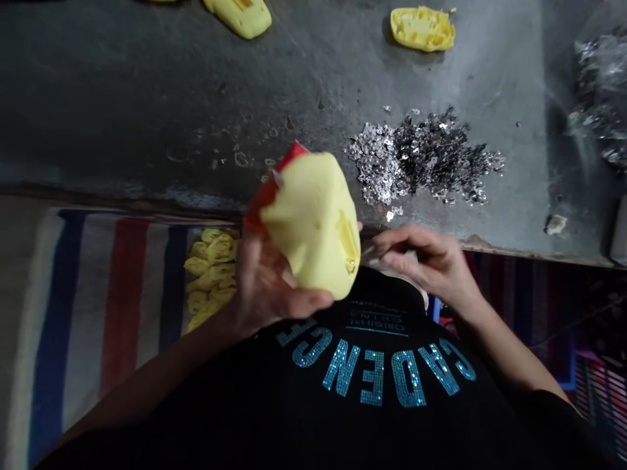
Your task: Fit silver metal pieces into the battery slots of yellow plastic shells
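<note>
The left hand (267, 281) is cupping a red-edged yellow moulded foam shell (306, 222) in the air, turning its small recess toward the right hand (426, 261), which is pinching something thin, too small to make out. Silver sequins (421, 160) are lying on the grey table (147, 78) right of the shell, and folded yellow pieces (210, 274) are resting on a striped cloth (125, 294) left of it.

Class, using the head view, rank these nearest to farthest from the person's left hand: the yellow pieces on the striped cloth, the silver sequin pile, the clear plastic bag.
Left hand:
1. Yellow pieces, left, on the striped cloth.
2. Silver sequin pile, right, on the bench.
3. Clear plastic bag, far right.
</note>
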Demonstrator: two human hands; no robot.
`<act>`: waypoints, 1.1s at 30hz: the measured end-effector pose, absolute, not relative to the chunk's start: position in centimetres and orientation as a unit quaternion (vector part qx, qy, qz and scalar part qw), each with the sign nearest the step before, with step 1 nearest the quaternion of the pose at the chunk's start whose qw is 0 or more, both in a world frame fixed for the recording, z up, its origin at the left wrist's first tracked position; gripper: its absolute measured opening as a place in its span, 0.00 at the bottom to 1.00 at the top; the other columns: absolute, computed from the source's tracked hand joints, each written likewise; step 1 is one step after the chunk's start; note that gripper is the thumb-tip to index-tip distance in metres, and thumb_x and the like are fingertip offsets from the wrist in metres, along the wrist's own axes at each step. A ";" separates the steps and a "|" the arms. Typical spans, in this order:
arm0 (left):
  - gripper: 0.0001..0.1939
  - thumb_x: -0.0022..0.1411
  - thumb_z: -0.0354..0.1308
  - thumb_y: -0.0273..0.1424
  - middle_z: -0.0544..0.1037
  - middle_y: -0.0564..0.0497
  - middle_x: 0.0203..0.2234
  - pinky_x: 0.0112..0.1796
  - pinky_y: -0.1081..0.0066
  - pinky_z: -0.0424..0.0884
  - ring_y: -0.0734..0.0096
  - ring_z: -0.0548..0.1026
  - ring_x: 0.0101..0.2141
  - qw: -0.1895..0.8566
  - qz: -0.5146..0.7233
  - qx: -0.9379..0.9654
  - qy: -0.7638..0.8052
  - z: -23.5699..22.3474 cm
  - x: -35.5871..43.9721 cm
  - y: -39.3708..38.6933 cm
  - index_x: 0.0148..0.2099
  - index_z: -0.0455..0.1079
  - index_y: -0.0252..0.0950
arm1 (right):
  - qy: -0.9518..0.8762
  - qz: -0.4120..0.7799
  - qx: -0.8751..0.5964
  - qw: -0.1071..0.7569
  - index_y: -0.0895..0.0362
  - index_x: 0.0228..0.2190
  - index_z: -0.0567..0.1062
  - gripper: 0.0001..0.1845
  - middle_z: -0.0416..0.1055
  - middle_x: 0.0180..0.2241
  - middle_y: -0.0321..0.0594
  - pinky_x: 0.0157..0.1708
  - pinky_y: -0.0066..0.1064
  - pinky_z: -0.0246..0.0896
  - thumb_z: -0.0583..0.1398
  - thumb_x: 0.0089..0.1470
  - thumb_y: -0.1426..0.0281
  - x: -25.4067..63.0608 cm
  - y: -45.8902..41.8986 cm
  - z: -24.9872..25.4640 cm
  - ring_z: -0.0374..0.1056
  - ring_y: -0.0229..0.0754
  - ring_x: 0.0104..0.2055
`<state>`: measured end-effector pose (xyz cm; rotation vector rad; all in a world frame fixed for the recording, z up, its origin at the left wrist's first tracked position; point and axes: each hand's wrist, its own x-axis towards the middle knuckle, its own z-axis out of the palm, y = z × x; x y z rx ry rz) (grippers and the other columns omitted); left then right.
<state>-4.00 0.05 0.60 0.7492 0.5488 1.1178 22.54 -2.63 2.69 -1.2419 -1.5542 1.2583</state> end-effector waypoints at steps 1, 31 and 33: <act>0.40 0.56 0.87 0.33 0.89 0.53 0.65 0.61 0.62 0.86 0.55 0.89 0.61 0.728 0.536 0.353 0.241 0.9 -3.6 0.4 0.69 0.81 0.50 | -0.669 0.352 -0.537 0.374 0.47 0.49 0.90 0.07 0.88 0.47 0.41 0.51 0.45 0.78 0.71 0.74 0.61 23.5 -2.1 2.7 0.81 0.48 0.49; 0.37 0.63 0.82 0.51 0.87 0.44 0.67 0.71 0.47 0.76 0.45 0.83 0.67 0.761 0.483 0.296 0.317 1.6 -1.1 0.1 0.68 0.80 0.45 | -0.835 -0.016 -0.501 0.228 0.43 0.51 0.86 0.07 0.85 0.51 0.40 0.51 0.49 0.59 0.66 0.78 0.66 25.9 1.3 -0.2 0.71 0.53 0.53; 0.36 0.64 0.82 0.50 0.88 0.45 0.66 0.70 0.49 0.77 0.48 0.84 0.66 0.764 0.483 0.290 0.314 1.6 -1.3 0.1 0.68 0.80 0.45 | -0.845 -0.022 -0.488 0.218 0.45 0.47 0.85 0.06 0.85 0.49 0.39 0.51 0.48 0.58 0.65 0.79 0.65 25.7 2.1 -0.6 0.70 0.52 0.51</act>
